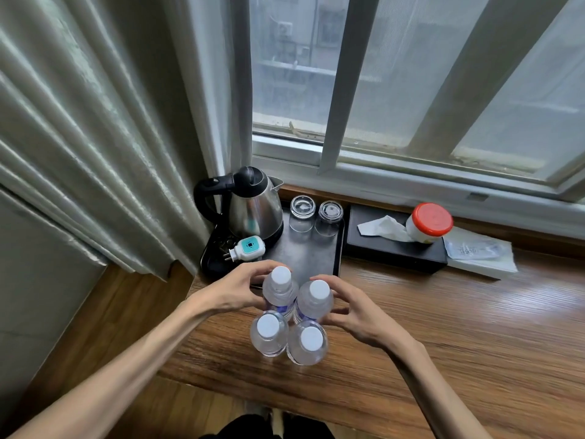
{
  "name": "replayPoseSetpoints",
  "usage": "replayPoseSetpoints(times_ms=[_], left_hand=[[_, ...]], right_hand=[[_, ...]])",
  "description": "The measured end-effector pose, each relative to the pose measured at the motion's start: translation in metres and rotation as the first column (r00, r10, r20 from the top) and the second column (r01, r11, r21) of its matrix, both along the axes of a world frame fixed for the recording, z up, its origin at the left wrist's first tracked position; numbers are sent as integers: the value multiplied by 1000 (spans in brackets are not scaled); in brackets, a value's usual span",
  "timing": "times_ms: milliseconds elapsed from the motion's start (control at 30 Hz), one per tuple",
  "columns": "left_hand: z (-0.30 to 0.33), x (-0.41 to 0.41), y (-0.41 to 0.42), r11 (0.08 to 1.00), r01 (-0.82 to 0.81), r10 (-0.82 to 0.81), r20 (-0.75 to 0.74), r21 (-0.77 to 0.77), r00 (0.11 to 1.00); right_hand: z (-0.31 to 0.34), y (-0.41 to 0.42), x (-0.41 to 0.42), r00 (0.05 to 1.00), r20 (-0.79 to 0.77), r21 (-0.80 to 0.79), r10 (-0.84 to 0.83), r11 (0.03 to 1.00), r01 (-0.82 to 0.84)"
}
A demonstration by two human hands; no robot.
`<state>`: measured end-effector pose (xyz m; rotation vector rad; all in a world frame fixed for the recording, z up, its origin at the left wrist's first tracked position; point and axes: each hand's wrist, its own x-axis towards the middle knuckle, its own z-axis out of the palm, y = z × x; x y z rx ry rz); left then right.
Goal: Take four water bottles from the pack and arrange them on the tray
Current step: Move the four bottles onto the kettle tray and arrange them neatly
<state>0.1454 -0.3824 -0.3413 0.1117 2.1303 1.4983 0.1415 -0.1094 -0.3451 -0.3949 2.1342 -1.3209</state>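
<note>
Several clear water bottles with white caps stand upright in a tight square on the wooden table, just in front of the black tray (pixel 319 248). My left hand (pixel 240 289) is curled around the far-left bottle (pixel 280 288). My right hand (pixel 351 312) is curled around the far-right bottle (pixel 316 297). The two near bottles, one on the left (pixel 269 332) and one on the right (pixel 308 343), stand untouched close to me. No pack is in view.
On the tray stand a steel kettle (pixel 253 207), two upturned glasses (pixel 316 213) and a teal plug-in device (pixel 247 248). Right of the tray lies a black tissue box (pixel 392 245) with a red-lidded jar (pixel 429 223). A curtain hangs at the left, a window behind.
</note>
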Motion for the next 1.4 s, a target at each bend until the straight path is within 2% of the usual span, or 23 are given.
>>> replayPoseSetpoints(times_ms=[300,467,567,667,833,1000,1400], left_hand=[[13,-4,7,996,-81,83,-47,38,995],[36,-22,13,992,-100,110,-127,80,986],[45,-42,19,986,-154,165,-209,68,964],[42,-62,26,962,-250,268,-230,106,936],[23,-92,36,924,-375,381,-296,80,876],[6,-101,43,881,-461,471,-286,106,835],[-18,-106,39,914,-406,393,-303,24,868]], right_hand=[[8,4,-2,988,-86,-49,-127,991,123],[28,9,-18,968,-146,-119,-204,975,187],[36,5,-35,931,-261,-122,-255,965,230],[35,-3,-55,885,-318,-140,-339,940,310],[20,-19,-81,830,-300,-192,-471,881,432],[9,-25,-97,819,-297,-171,-491,871,460],[-12,-27,-96,824,-299,-67,-481,872,485]])
